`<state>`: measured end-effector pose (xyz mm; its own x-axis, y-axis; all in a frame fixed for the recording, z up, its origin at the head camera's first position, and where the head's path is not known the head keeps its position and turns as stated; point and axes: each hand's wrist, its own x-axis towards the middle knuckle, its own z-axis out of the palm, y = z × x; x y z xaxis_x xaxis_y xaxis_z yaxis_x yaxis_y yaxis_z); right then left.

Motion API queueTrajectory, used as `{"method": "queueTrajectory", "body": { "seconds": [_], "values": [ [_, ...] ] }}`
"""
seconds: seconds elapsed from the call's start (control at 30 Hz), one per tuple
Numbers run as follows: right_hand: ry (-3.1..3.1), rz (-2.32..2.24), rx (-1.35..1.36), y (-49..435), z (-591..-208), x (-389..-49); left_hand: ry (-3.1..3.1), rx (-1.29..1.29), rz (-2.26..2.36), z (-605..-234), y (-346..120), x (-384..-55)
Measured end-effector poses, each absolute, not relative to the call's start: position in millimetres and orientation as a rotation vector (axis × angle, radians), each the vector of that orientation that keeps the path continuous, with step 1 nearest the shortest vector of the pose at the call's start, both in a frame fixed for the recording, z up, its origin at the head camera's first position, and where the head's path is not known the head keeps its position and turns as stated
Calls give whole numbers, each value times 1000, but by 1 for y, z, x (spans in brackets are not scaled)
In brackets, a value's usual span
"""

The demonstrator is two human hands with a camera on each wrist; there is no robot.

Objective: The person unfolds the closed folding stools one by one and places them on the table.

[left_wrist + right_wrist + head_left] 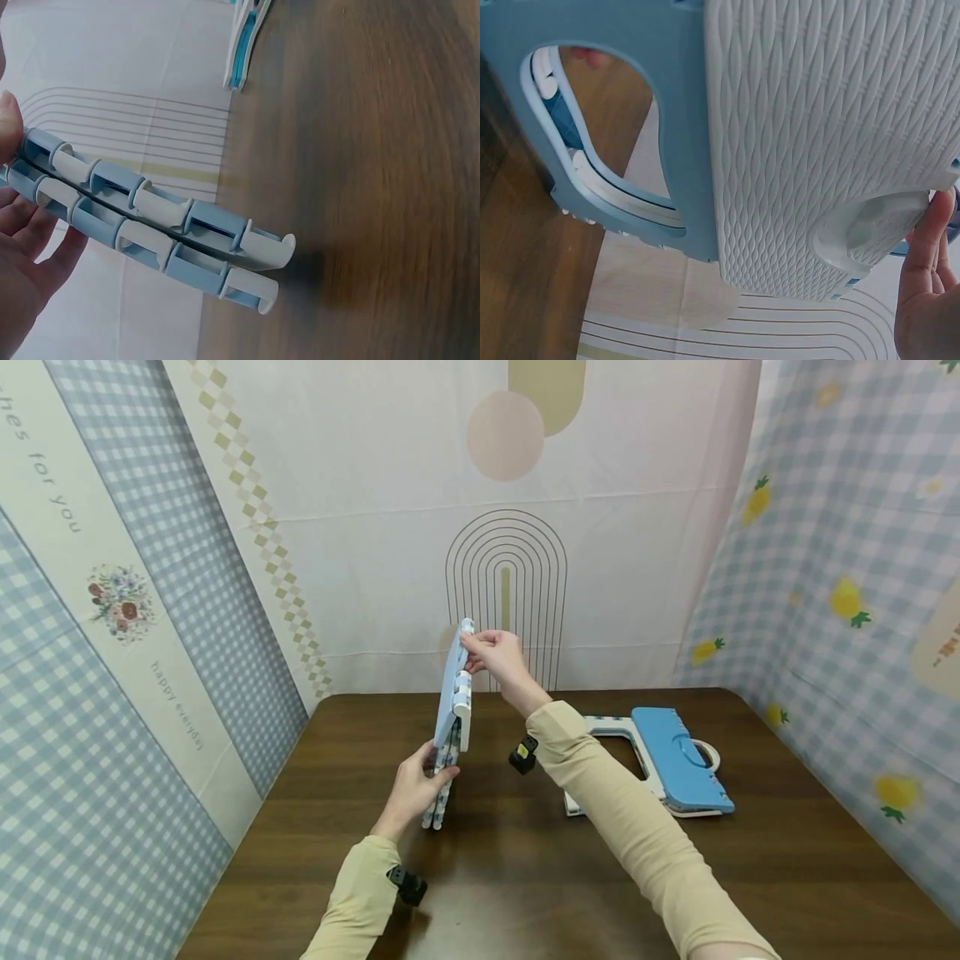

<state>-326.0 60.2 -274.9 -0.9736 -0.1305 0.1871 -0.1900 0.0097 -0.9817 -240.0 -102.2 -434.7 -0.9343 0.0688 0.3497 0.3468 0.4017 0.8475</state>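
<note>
A folding plastic stool (447, 697), light blue and white, is held upright on edge above the table. Low on its two folded leg panels (150, 206), my left hand (411, 787) grips it, thumb on one side and fingers on the other. My right hand (501, 658) pinches the upper edge of the seat. In the right wrist view the seat's white woven-textured panel (795, 135) is angled away from a blue leg frame (684, 127) with a large opening. The right fingers (928, 240) lie beside a recessed grip at the panel's edge.
A second folding stool (678, 768), brighter blue and white, lies folded flat on the right of the brown wooden table (510, 885). Its white loop handle (711, 755) points right. Patterned cloths (360, 460) hang behind and along both sides.
</note>
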Motion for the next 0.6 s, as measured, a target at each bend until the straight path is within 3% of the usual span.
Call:
{"method": "queueTrajectory", "body": {
  "seconds": [0.6],
  "values": [
    [-2228,2118,282,40,-264,-328,-2237,-294,-1785,-442,-87,-244]
  ]
}}
